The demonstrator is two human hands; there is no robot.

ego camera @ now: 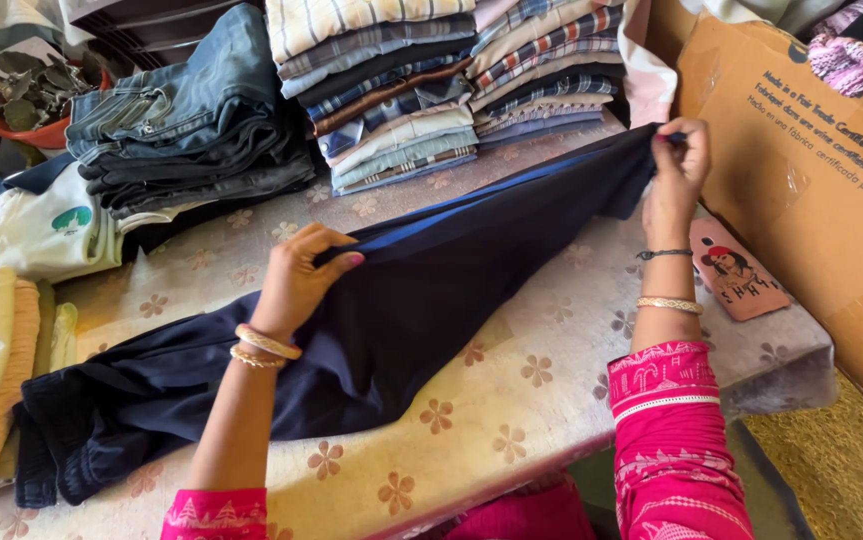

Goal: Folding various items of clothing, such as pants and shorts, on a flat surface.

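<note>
Navy trousers [401, 310]: matt woven cloth. Table cover [511, 400]: smooth printed cloth. Box [801, 170]: matt cardboard.

Left hand [296, 280] curled in a grip, right hand [676, 165] raised, fingers [689, 135] seemingly pinched.

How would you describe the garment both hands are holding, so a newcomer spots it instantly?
On the floral-covered table, in front of the stacked shirts and jeans, a dark navy garment stretches diagonally. The left hand pinches its middle and the right hand its far end. Unlike the folded piles, it is unfolded, plain and held taut.
</note>
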